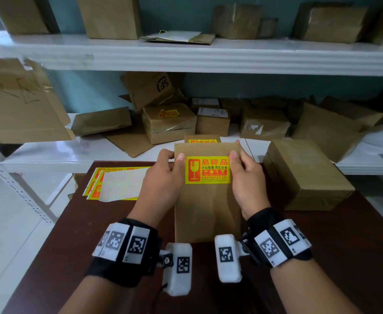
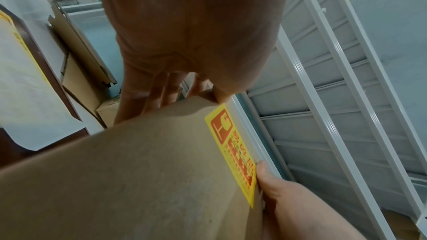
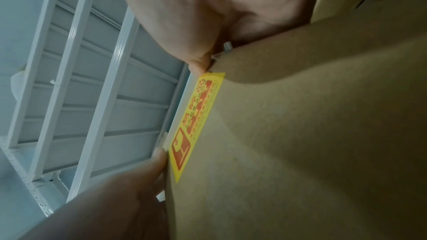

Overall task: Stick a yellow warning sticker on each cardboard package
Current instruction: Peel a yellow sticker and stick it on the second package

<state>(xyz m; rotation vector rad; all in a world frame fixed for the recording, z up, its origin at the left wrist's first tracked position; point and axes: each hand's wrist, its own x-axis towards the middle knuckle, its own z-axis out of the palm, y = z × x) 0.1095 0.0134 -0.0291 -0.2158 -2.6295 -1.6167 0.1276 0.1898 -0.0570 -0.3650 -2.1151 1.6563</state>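
A flat brown cardboard package [image 1: 206,207] stands tilted up off the dark table, held at both upper edges. A yellow warning sticker [image 1: 207,169] with red print lies flat on its front face, also seen edge-on as the sticker [image 2: 233,154] and the sticker [image 3: 196,121]. My left hand [image 1: 165,175] grips the package's left edge, thumb on the front beside the sticker. My right hand [image 1: 245,175] grips the right edge, thumb at the sticker's right end. Behind it, another stickered package [image 1: 202,139] peeks out.
Sticker sheets [image 1: 116,182] with a peeled white backing lie at the table's left. A large cardboard box [image 1: 306,173] sits on the table to the right. White shelves [image 1: 186,53] behind hold several boxes, one box [image 1: 169,123] bearing a sticker.
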